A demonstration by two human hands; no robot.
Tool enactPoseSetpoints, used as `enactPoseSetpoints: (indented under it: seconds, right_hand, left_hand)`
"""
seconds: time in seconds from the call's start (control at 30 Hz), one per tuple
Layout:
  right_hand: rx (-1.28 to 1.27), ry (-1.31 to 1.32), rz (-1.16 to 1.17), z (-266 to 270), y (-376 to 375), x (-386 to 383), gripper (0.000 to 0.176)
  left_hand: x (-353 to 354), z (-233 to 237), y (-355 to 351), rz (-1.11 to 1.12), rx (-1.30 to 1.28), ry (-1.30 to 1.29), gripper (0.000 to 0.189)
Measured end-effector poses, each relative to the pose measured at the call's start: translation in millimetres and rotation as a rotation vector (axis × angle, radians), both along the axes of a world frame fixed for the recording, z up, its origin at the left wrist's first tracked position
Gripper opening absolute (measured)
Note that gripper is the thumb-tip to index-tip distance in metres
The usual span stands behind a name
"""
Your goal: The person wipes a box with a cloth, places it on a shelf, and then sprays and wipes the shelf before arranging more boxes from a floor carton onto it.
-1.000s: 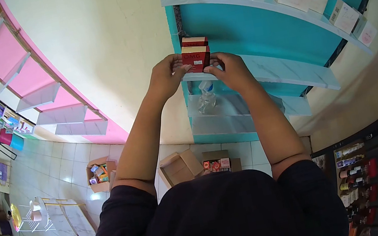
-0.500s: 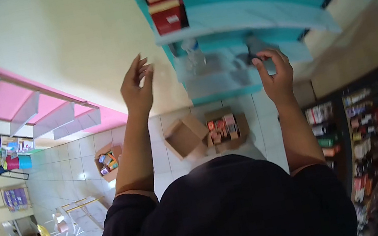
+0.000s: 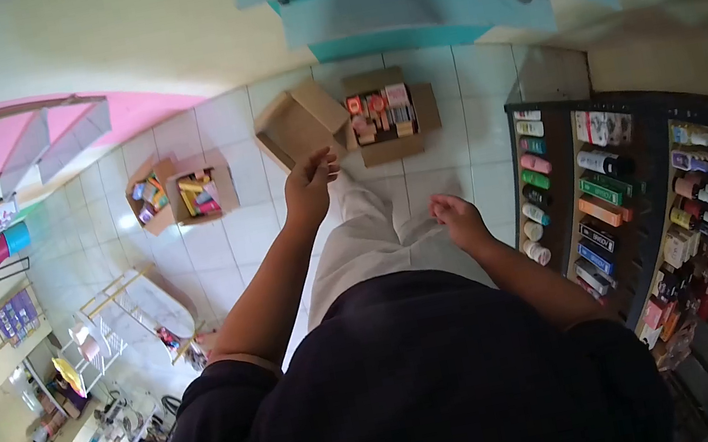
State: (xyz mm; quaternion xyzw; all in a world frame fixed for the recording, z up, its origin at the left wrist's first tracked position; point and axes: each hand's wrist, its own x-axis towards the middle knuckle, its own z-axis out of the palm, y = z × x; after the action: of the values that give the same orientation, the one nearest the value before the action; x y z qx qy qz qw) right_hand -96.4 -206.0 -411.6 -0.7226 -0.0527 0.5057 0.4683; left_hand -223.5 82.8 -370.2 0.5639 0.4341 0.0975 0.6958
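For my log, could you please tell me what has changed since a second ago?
Both hands released the red box onto the turquoise shelf and dropped: left hand open over the open cardboard box, right hand empty by the thigh. The floor boxes stayed put.

Nothing is legible: labels on the small boxes (image 3: 380, 112) beyond the left hand (image 3: 310, 186) and the bottles (image 3: 599, 189) beside the right hand (image 3: 458, 220) blur.

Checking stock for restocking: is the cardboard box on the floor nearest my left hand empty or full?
Empty. The open cardboard box near the left hand shows only its bare brown inside; the neighbouring box holds small packages.
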Motion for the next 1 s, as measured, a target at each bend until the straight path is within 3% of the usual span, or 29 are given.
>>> enactPoseSetpoints:
  seconds: [0.13, 0.3, 0.4, 0.47, 0.7, 0.73, 0.87, 1.0]
  right_hand:
    - [-0.038, 0.016, 0.141, -82, -12, 12, 0.037]
    - [-0.106, 0.262, -0.124, -148, -15, 11, 0.038]
    - [-0.213, 0.253, -0.085, -184, -11, 3, 0.038]
    - [-0.216, 0.215, -0.093, -237, -16, -15, 0.039]
    - [-0.192, 0.033, -0.255, -371, 0, -24, 0.043]
    - [-0.202, 0.044, -0.249, -384, 2, -16, 0.043]
    - [-0.208, -0.091, -0.076, -437, 10, 25, 0.046]
    - [-0.233, -0.171, 0.074, -497, 27, 63, 0.058]
  left_hand:
    - [21, -58, -66, 0.022, -0.123, 0.036, 0.032]
    - [36, -174, -145, 0.044, -0.205, 0.172, 0.030]
    - [28, -224, -159, -0.026, -0.220, 0.270, 0.031]
    - [18, -251, -157, -0.178, -0.154, 0.346, 0.036]
    - [9, -366, -116, -0.176, -0.032, 0.281, 0.037]
    - [14, -383, -109, -0.259, 0.043, 0.320, 0.038]
    - [36, -437, -104, -0.422, 0.180, 0.383, 0.043]
    - [74, -484, -101, -0.376, 0.056, 0.419, 0.045]
